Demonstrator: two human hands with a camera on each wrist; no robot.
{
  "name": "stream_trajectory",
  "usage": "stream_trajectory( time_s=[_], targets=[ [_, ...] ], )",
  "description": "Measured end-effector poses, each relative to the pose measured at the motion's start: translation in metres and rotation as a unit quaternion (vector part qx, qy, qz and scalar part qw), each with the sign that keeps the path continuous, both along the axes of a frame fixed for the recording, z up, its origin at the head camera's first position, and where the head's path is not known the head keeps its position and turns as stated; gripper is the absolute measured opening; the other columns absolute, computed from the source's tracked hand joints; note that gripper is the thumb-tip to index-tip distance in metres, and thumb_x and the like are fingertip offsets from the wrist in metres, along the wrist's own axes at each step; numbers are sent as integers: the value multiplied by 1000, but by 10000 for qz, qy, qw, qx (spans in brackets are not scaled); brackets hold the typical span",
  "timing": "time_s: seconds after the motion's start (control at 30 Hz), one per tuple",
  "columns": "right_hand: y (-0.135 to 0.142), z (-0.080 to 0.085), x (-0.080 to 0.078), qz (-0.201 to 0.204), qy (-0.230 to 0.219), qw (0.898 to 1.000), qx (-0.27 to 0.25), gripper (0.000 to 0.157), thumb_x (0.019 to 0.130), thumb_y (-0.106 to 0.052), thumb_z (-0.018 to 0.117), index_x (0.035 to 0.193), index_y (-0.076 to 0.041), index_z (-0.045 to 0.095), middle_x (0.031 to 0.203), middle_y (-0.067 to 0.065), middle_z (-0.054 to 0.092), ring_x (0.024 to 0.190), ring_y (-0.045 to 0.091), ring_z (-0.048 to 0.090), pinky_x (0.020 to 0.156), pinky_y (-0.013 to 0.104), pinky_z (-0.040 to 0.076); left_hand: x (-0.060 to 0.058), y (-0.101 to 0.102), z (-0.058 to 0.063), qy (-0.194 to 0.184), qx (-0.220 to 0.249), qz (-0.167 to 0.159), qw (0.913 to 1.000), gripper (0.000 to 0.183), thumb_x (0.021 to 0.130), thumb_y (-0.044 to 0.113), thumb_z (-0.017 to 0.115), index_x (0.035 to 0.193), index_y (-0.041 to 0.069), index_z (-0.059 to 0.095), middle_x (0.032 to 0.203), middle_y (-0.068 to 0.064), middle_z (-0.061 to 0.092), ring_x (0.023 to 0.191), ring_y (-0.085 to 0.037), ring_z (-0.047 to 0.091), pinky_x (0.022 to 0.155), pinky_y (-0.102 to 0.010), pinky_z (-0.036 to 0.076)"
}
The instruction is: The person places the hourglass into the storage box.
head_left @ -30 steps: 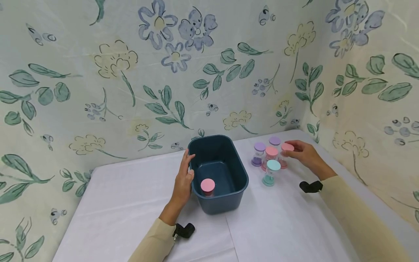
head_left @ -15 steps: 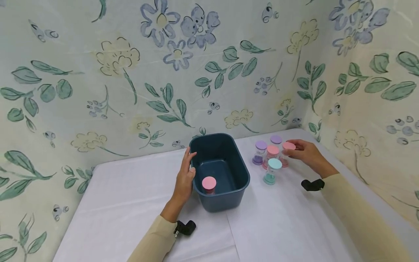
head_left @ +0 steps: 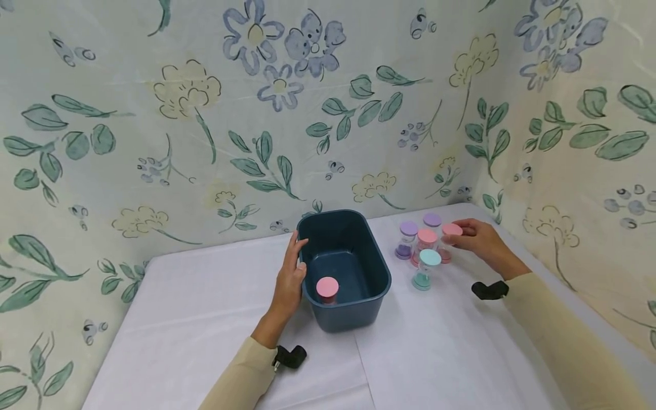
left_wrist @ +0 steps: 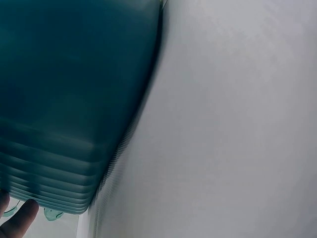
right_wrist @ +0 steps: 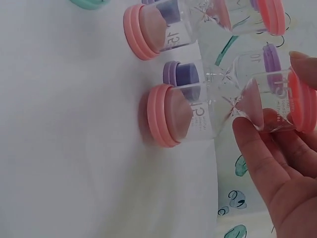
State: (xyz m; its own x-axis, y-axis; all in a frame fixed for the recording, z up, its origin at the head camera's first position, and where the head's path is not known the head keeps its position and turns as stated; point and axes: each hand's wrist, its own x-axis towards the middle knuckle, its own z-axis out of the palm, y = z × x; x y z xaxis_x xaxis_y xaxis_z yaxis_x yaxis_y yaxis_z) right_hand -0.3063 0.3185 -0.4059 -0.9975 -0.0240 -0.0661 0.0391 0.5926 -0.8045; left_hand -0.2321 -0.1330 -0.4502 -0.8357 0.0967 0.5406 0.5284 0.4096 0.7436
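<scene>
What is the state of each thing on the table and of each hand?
Blue tub: upright, open-topped, one timer inside.
Pink sand timer in the tub: upright.
Pink sand timer at the right: upright on the table, gripped near its top.
Teal sand timer: upright, untouched.
Two purple sand timers: upright, untouched.
Left hand: rests on the tub's rim.
Right hand: grips the timer.
</scene>
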Motion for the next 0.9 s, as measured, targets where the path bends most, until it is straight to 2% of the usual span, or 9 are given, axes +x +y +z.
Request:
stream_trajectory(
  time_s=[0.6,0.9],
  targets=[
    [1,31,17,169,564,9979,267,75,86,-47,67,139,-1,41,129,25,56,116,40,55,100,60,38,0,1,-4,28,-23,-67,10000,56,99,44,28,149,19,33,162,1,10,147,-23,13,107,-66,21],
    [-7,55,21,55,567,9978,345,80,84,-51,68,142,-4,39,133,26,52,120,41,50,100,61,38,-3,-1,-3,100,-50,-37,9999,55,100,44,26,149,20,33,162,-4,11,147,-23,14,106,-67,23]
  ],
)
